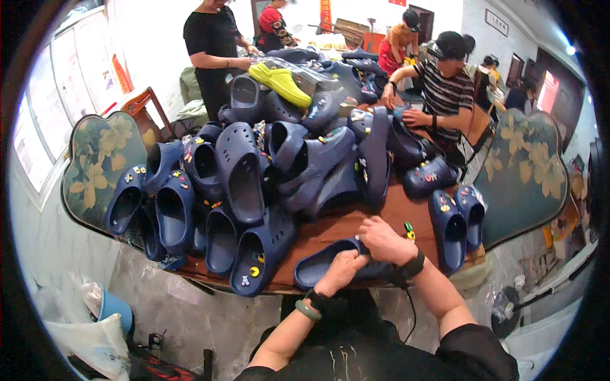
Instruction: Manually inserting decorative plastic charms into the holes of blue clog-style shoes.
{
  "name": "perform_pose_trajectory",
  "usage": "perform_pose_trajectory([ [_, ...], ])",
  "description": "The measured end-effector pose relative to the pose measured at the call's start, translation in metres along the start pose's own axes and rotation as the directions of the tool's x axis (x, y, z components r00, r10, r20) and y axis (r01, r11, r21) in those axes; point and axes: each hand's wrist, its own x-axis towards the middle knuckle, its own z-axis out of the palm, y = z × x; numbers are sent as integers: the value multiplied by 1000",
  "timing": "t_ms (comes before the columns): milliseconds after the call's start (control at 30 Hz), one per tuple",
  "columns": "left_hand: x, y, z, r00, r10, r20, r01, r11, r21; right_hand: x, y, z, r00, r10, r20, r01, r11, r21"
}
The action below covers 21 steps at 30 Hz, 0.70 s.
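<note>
A navy foam clog point(314, 261) lies at the table's front edge, under both my hands. My left hand point(342, 272) is closed on the clog's side, its thumb and fingers pressed together near the strap end. Bent over the same clog, my right hand point(387, 241) has its fingers pinched together; whatever they hold is too small or hidden to make out. Just right of that hand lie small green and yellow charms point(410, 232). Left of the clog stands another navy clog point(262, 251) with small coloured charms inside it.
A big heap of navy clogs point(240, 168) fills the table point(318, 235), a lime-green clog point(281, 84) on top. A pair of clogs point(448, 232) sits at the right edge. Across the table a person in a striped shirt point(448, 89) handles clogs; other people stand behind.
</note>
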Motion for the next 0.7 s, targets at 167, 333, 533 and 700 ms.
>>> perform_pose_trajectory([
  [167, -1, 12, -6, 999, -3, -51, 2, 1000, -20, -17, -4, 21, 870, 222, -441, -57, 933, 356],
  [333, 3, -1, -7, 990, -137, 19, 134, 918, -374, -111, -1, 53, 479, 745, -464, -446, 662, 603],
  [533, -2, 13, -4, 989, -147, 12, 142, 920, -366, -164, 4, 86, 318, 898, -305, -531, 435, 727],
  [700, -6, 14, -1, 985, -166, -40, 148, 948, -281, -127, 26, 93, 331, 878, -346, -393, 462, 795],
])
